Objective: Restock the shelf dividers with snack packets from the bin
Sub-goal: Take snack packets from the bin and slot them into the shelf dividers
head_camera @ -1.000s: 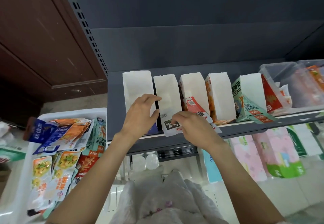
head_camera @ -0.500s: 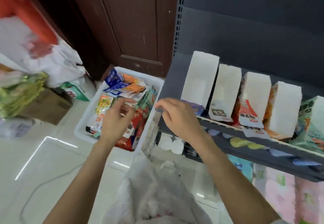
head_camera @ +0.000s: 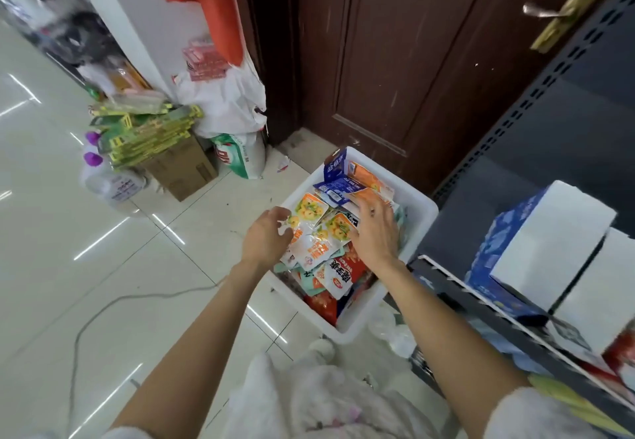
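Both hands over the white plastic bin (head_camera: 421, 213) at centre frame! Left hand (head_camera: 266, 237), grip loosely curled, empty, touches a yellow-printed snack packet (head_camera: 309, 210). Right hand (head_camera: 374, 232), fingers straight, presses on the orange packets (head_camera: 367, 194). Dark shelf (head_camera: 457, 287) with white dividers (head_camera: 549, 229) sits at right.

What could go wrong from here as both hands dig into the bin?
The packets lie in a loose overlapping heap, so the left hand, fingers curled at a yellow-printed one, may drag neighbours over the rim of the white bin. The right hand lies flat across the pile and could crumple packets beneath. A grey cable crosses the floor near the person, a possible trip hazard.
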Tool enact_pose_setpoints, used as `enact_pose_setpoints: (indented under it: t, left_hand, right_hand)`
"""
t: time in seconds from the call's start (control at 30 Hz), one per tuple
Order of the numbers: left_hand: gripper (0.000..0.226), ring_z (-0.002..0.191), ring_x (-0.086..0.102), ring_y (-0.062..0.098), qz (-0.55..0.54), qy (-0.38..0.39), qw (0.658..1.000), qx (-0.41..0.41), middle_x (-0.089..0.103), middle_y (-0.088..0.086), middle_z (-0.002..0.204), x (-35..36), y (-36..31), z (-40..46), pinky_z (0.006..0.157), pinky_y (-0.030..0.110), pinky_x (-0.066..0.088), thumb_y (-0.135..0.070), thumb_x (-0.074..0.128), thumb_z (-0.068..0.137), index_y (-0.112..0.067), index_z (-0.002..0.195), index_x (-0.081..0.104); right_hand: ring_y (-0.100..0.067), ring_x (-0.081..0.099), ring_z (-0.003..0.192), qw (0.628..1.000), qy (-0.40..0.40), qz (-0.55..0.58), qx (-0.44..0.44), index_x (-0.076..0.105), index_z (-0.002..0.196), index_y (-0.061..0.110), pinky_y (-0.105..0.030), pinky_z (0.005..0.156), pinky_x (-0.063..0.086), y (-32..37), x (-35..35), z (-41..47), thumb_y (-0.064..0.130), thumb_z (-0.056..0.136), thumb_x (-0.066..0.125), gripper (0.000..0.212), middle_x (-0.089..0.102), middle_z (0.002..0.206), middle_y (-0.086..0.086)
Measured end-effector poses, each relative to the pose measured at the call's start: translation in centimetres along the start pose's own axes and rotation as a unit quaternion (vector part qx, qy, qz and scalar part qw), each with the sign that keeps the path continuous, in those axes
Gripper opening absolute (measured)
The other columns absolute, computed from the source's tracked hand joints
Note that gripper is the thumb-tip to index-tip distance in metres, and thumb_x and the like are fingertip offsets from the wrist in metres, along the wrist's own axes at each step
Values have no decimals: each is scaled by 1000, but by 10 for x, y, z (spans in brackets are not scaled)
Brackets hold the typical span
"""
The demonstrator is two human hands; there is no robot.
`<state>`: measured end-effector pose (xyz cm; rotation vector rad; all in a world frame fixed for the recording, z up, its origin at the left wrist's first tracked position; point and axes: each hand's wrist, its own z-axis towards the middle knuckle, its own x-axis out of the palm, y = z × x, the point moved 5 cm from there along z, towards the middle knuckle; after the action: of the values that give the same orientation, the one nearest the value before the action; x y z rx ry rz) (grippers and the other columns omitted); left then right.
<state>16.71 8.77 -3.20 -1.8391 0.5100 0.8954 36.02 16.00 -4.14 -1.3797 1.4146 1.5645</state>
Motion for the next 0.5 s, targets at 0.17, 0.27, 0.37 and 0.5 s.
enact_pose_setpoints:
  t: [0.17,0.27,0.37,0.5]
  left_hand:
    - [41,111,57,22,45,65,995,56,55,5,133,24,-3,24,92,31,44,-20,56,92,-18,133,49]
    - [47,114,56,23,71,112,988,85,47,5,140,43,-6,34,97,32,43,-25,56,93,-20,138,44]
    - [52,124,47,24,105,132,980,104,42,5,145,55,-8,42,101,35,44,-30,56,93,-20,142,40]
    - [58,131,35,24,162,126,971,118,36,4,148,62,-11,51,105,36,41,-34,56,93,-20,145,34]
  right_hand:
    - [-31,30,138,997,46,30,57,33,141,22,-42,106,36,-16,12,33,28,84,69,68,28,151,-10]
    - [-24,44,129,997,62,33,24,40,141,28,-36,97,45,-19,16,41,25,92,58,52,40,146,-3]
    - [-13,62,93,997,68,24,6,53,132,34,-21,67,50,-20,17,43,26,99,45,35,61,125,2]
    - [-20,66,92,997,72,1,4,55,129,30,-38,77,56,-18,13,40,20,101,40,33,66,116,-3]
